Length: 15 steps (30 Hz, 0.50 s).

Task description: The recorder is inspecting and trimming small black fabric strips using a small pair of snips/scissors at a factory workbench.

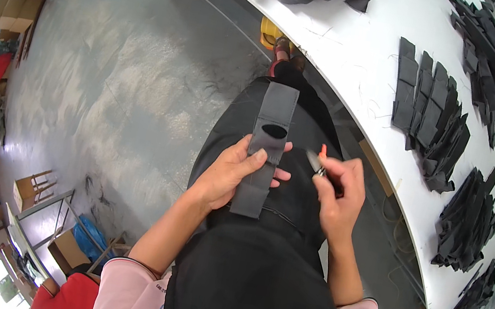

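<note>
Dark grey woven fabric forms the strap [266, 151], pinched between thumb and fingers of the left hand [231, 175] above the lap, long axis pointing away. A small metal-tipped cutter [316, 165] is gripped by the curled right hand [339, 193]. Black fabric pieces [431, 113] are stacked on the white table [369, 50].

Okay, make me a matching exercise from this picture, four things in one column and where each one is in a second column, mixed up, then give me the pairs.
Things:
1. dark fabric strip
2. small snips
3. stacks of black fabric pieces
4. small wooden stool

Places:
A. on the white table
B. on the grey floor, far left
C. in the left hand
D. in the right hand

Pairs: 1-C, 2-D, 3-A, 4-B
</note>
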Each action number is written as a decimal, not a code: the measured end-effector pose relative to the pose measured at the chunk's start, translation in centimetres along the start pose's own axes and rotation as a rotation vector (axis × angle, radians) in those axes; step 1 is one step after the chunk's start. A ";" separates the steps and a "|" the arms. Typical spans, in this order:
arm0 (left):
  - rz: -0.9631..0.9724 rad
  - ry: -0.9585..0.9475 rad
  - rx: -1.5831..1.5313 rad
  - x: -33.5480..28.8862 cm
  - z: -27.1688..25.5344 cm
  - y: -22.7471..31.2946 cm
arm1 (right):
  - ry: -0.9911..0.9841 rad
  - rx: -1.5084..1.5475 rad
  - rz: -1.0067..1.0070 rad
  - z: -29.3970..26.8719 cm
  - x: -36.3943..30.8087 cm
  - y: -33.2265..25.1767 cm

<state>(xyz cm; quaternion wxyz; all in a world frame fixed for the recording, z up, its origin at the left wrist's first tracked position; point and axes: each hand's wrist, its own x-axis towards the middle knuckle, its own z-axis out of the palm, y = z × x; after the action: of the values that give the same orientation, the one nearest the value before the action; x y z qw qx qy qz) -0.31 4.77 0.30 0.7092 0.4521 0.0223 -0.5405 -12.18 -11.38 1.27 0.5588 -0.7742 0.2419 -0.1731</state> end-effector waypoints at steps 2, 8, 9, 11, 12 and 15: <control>0.008 0.001 -0.048 0.0 0.0 0.3 | -0.079 -0.088 -0.159 0.1 -0.9 -0.1; 0.061 0.030 -0.036 -0.1 0.2 0.1 | -0.141 -0.350 -0.242 1.2 -0.4 -1.6; 0.062 0.031 -0.037 -0.1 0.2 0.0 | -0.143 -0.351 -0.243 1.2 -0.3 -1.6; 0.068 0.039 -0.035 -0.2 0.3 0.0 | -0.154 -0.378 -0.328 1.1 -0.1 -1.6; 0.066 0.039 -0.035 -0.3 0.3 0.0 | -0.154 -0.378 -0.326 1.1 0.0 -1.7; 0.056 0.024 -0.044 -0.4 0.3 0.1 | -0.180 -0.364 -0.353 1.2 0.2 -1.7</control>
<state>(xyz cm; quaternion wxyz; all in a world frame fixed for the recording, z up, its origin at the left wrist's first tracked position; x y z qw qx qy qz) -0.54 4.85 0.68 0.7335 0.4432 0.0299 -0.5145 -11.02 -10.12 2.49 0.3910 -0.9043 0.0795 -0.1519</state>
